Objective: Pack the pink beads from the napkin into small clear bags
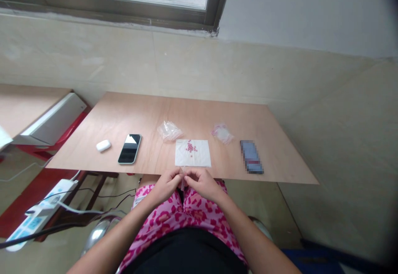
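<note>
My left hand and my right hand meet at the table's front edge, above my lap. The fingers of both are pinched together on a small clear plastic bag, mostly hidden by them. Just beyond lies a white paper sheet with a cluster of small pinkish-red pieces on it. Behind the sheet, to the left, is a crumpled pile of clear plastic bags. Another pile of small clear bags with pinkish edges rests to the right.
On the wooden table, a phone and a white earbud case lie left. A second phone, its screen blurred out, lies right. A power strip with cables is at lower left. The wall stands behind the table.
</note>
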Demonstrator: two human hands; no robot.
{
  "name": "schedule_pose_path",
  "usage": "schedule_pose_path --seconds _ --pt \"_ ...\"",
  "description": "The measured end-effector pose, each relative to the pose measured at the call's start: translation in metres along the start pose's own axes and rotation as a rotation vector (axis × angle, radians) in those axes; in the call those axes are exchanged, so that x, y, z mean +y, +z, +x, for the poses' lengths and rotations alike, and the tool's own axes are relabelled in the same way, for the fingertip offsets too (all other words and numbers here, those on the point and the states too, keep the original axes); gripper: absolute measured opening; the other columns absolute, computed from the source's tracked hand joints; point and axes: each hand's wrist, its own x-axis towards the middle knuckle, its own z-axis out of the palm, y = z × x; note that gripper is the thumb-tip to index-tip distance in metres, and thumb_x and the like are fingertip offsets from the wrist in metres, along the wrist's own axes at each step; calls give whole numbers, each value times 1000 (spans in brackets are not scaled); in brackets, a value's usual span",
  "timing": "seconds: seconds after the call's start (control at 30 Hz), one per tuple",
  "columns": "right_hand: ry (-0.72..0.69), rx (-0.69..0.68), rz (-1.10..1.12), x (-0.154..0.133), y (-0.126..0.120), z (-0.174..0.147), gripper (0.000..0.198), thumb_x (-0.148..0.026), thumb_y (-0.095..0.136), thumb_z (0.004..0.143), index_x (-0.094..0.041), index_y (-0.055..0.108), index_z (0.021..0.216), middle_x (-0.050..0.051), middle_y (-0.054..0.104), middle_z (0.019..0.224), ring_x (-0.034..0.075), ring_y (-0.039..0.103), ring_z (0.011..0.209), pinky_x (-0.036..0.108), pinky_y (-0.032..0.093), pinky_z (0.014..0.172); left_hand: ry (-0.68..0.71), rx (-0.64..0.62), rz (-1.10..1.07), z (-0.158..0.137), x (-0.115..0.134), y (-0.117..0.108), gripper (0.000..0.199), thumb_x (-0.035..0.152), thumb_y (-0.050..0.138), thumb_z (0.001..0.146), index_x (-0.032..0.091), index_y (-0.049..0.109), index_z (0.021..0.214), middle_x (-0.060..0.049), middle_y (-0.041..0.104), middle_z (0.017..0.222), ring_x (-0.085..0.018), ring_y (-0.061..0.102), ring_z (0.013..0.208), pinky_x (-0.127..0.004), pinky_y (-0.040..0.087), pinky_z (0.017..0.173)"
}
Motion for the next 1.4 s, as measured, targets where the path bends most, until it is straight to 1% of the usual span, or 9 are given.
schedule_pose_path --seconds 0.1,0.2,0.37,0.6,0.77,0.97,1.07,1.27,1.4 --pt "-47 42 -92 -1 1 -1 19 -23 56 92 -17 69 79 1 68 76 15 61 71 25 47 68 -11 0 -11 1 -1 1 28 24 46 96 18 57 71 0 62 67 -17 58 67 -28 44 69" --pt "-54 82 -162 1 2 -1 22 -24 56 93 -17 68 77 0 66 72 15 58 67 24 44 65 -10 5 21 0 0 3 33 33 44 101 18 56 73 1 60 68 -16 56 67 -28 43 68" --pt "-62 101 -254 6 2 -3 17 -22 58 91 -17 68 78 -1 65 71 14 55 65 24 40 62 -5 20 169 -2 -1 4 35 46 58 97 19 52 75 3 53 68 -14 50 65 -25 37 62" --pt "-73 131 -286 1 2 -4 19 -20 56 92 -18 65 75 -2 62 69 14 55 64 24 40 62 15 -12 209 0 -1 -1 26 35 52 98 19 56 78 0 61 71 -16 55 68 -26 40 65" --pt "-75 116 -248 -5 1 -4 21 -26 57 95 -18 64 77 -1 65 72 15 57 67 25 42 65 30 6 197 -1 1 0 25 32 53 97 19 53 75 0 60 70 -16 55 68 -25 41 65" --pt "15 28 -52 -5 -2 -7 22 -39 68 92 -19 62 85 1 69 78 16 61 70 26 47 67 110 -75 139 -6 11 -2 25 38 53 99 18 57 84 -2 62 79 -17 56 74 -26 43 69" --pt "18 5 -9 -5 -3 -6 25 -42 65 94 -19 63 85 2 70 78 17 63 71 28 49 68 119 -76 134 -8 13 -3 27 38 53 100 18 59 83 -3 63 79 -17 57 75 -27 44 70" --pt "-41 14 -104 -8 -3 -5 19 -33 60 96 -18 68 88 2 70 83 17 63 76 27 48 71 98 49 191 -5 6 -1 25 28 53 96 19 51 73 1 57 68 -14 51 65 -25 39 63" --pt "-86 65 -198 -7 -3 -6 13 -23 59 93 -18 66 84 0 66 77 15 59 71 25 44 68 123 45 255 -6 7 3 24 30 53 97 18 55 76 0 60 70 -15 52 66 -25 39 64"
